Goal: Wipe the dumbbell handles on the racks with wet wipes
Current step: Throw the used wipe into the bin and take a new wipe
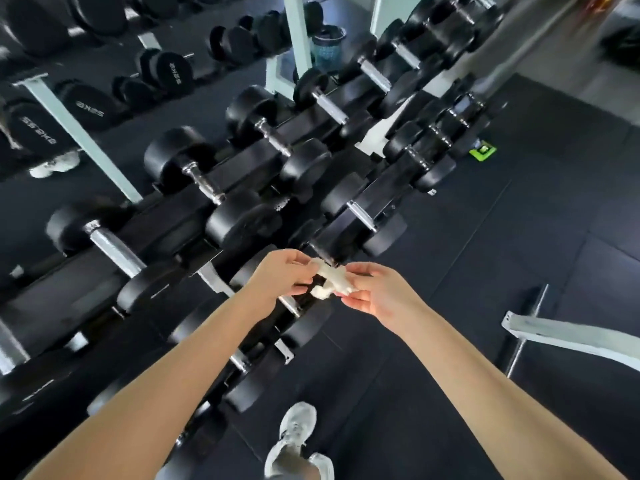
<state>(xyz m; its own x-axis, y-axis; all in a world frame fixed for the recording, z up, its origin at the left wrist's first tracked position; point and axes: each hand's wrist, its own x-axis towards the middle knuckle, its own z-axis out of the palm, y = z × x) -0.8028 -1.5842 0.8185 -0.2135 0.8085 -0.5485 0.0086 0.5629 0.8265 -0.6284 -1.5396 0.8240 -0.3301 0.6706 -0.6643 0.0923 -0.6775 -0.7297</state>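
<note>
Wet wipe point(330, 282) bunched, pinched at its ends by left hand point(280, 271) and right hand point(377, 292), just before the rack point(173, 223). Probably refolding between wipes. Calls next for wrapping it round a dumbbell handle point(116, 249). Crowded by black heads point(239, 220) either side; bench frame point(568, 336) near at right.

Dark rubber tile floor point(519, 271), seams visible. Pale metal bench frame point(568, 336) at right. Blue mesh bin point(327, 46) far back. Small green object point(483, 149) on floor. Light even, cool.

Dim, soft daylight from upper right; blurred, warped edges
</note>
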